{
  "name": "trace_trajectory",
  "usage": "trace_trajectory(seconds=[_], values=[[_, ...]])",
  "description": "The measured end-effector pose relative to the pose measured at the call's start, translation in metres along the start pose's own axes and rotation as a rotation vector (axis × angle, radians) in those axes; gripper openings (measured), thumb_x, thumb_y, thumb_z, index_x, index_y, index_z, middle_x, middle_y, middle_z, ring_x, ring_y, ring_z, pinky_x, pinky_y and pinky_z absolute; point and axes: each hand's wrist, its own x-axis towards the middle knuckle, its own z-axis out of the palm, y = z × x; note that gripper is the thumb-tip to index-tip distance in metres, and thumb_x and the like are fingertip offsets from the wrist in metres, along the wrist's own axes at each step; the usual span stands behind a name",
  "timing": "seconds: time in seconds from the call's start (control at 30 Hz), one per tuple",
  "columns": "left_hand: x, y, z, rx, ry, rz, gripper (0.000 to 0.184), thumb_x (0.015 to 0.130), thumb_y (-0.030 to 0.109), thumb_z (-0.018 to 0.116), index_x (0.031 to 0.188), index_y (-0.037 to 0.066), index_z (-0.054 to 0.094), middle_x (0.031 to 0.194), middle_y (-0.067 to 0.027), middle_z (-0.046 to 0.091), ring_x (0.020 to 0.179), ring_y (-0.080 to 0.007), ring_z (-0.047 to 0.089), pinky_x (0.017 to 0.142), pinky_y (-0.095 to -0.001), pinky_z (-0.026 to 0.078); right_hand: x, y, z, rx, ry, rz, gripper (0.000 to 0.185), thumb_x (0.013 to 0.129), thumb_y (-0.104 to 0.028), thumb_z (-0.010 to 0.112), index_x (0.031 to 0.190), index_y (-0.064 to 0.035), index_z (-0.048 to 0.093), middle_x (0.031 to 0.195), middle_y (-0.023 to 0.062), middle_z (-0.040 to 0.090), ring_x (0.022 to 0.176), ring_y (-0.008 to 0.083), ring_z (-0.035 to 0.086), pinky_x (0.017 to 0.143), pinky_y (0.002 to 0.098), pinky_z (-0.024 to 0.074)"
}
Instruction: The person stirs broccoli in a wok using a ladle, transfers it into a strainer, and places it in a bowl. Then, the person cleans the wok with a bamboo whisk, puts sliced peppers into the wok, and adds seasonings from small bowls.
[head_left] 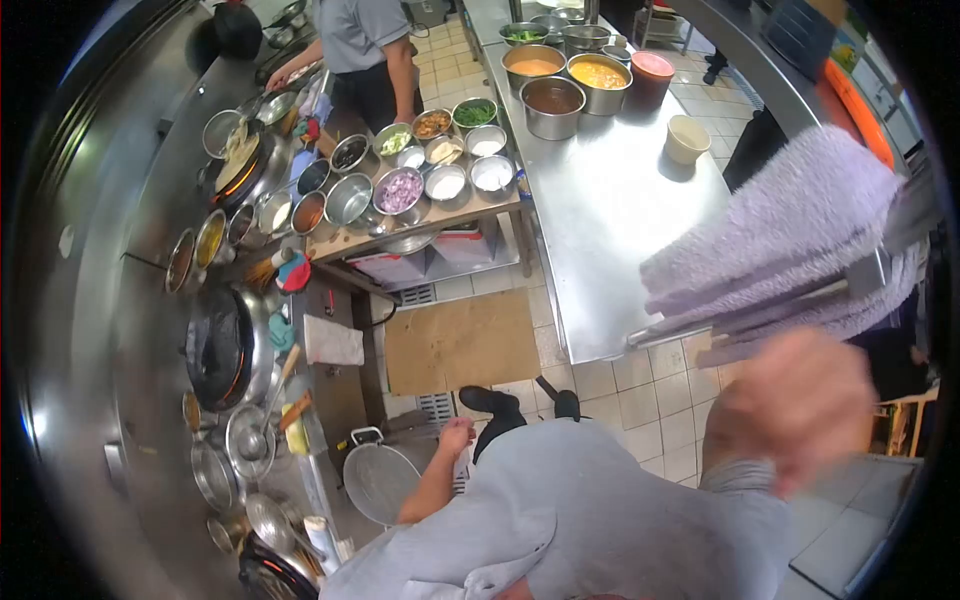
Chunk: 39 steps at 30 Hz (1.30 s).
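My right hand point(800, 405) is raised at the right, just below a light purple towel point(780, 220) that hangs over a metal rail. Motion smears its fingers, and whether it touches the towel cannot be made out. My left hand point(458, 436) hangs low beside my body, above a large metal pot point(384, 480) and near my black shoe point(490, 400). Its fingers are curled, and what they hold, if anything, is too small to tell. A steel table point(640, 200) with a cream bowl point(688, 139) stands beyond the towel.
Bowls of chopped ingredients point(400, 190) cover a shelf ahead. Woks point(220, 345) and ladles line the stove at left. A co-worker point(365, 60) stands at the back left. Large soup pots point(553, 105) sit on the steel table. Cardboard point(460, 342) lies on the tiled floor.
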Motion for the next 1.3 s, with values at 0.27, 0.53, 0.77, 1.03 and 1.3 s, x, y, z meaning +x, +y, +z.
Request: trace_trajectory(seconds=[0.27,0.53,0.77,1.03,1.3], values=[[-0.072,0.001,0.075,0.534,0.209,0.205,0.023,0.088,0.028,0.064,0.096,0.006,0.069,0.100,-0.0159,0.073,0.098,-0.0321,0.069,0.085,-0.0393,0.053,-0.001,0.033,-0.002,-0.446,0.533,0.013,0.056,0.102,-0.030,0.054,0.144,0.0030,0.038,0.137,0.0191,0.055,0.127,0.0231,0.056,0.115,0.0375,0.0396],[-0.083,-0.054,0.080,0.580,0.105,0.175,0.029,0.084,0.032,0.066,0.094,0.005,0.069,0.098,-0.0184,0.072,0.098,-0.0360,0.068,0.085,-0.0418,0.054,-0.003,0.040,-0.007,-0.502,0.534,0.041,0.064,0.098,-0.025,0.058,0.146,0.0066,0.029,0.139,0.0245,0.049,0.130,0.0282,0.053,0.114,0.0385,0.0414],[-0.067,-0.081,0.078,0.665,0.090,0.135,0.033,0.086,0.032,0.059,0.091,0.003,0.073,0.105,-0.0256,0.069,0.106,-0.0400,0.065,0.092,-0.0453,0.052,0.001,0.036,-0.010,-0.601,0.508,-0.003,0.073,0.096,-0.020,0.061,0.148,0.0097,0.021,0.142,0.0292,0.045,0.133,0.0326,0.049,0.112,0.0393,0.0430],[-0.084,-0.045,0.094,0.670,0.118,0.291,0.030,0.085,0.032,0.059,0.092,0.004,0.070,0.097,-0.0227,0.070,0.098,-0.0393,0.066,0.088,-0.0459,0.053,0.029,0.031,-0.025,-0.861,0.462,-0.110,0.085,0.092,-0.015,0.066,0.151,0.0133,0.011,0.144,0.0346,0.039,0.135,0.0377,0.045,0.111,0.0403,0.0447],[-0.084,-0.049,0.088,0.663,0.140,0.210,0.033,0.084,0.032,0.058,0.094,0.003,0.069,0.098,-0.0235,0.070,0.097,-0.0398,0.067,0.087,-0.0466,0.053,0.036,-0.008,0.032,-0.795,0.489,-0.026,0.097,0.089,-0.017,0.072,0.152,0.0142,0.005,0.147,0.0380,0.034,0.137,0.0431,0.042,0.112,0.0419,0.0451]])
